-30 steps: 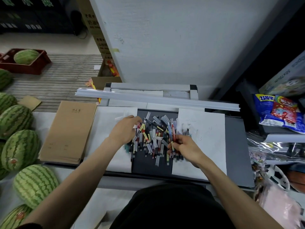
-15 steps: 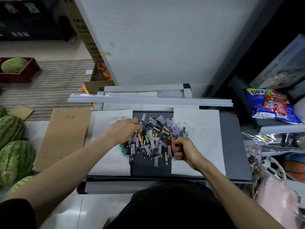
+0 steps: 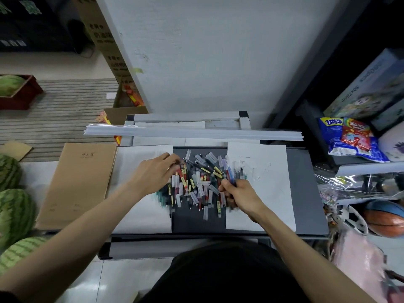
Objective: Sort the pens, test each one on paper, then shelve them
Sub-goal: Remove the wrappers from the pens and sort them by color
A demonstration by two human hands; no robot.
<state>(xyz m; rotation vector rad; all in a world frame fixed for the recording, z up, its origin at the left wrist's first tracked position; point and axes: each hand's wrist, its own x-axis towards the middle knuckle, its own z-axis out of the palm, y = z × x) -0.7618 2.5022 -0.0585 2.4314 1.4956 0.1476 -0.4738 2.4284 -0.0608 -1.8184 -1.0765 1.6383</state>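
1. On the floor, a red crate [image 3: 26, 99] holds one watermelon [image 3: 11, 84].
2. The pens [image 3: 196, 182] lie heaped on the dark bench [image 3: 306, 193], between two paper sheets [image 3: 140, 211].
3. The right hand [image 3: 242, 193] has its grip closed round a bundle of pens.
4. The left hand [image 3: 153, 173] reaches into the heap's left edge; I cannot tell its grip.

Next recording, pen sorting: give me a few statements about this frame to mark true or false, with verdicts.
1. The right hand grips a bundle of pens. True.
2. The pen pile lies on the brown notebook. False: it lies on the dark surface between the left sheet and the right sheet.
3. Watermelons sit to the person's left. True.
4. The left hand rests on the basketball. False: its fingers are at the pile's left edge, and the basketball lies far to the right.
5. The right sheet carries faint pen marks. True.
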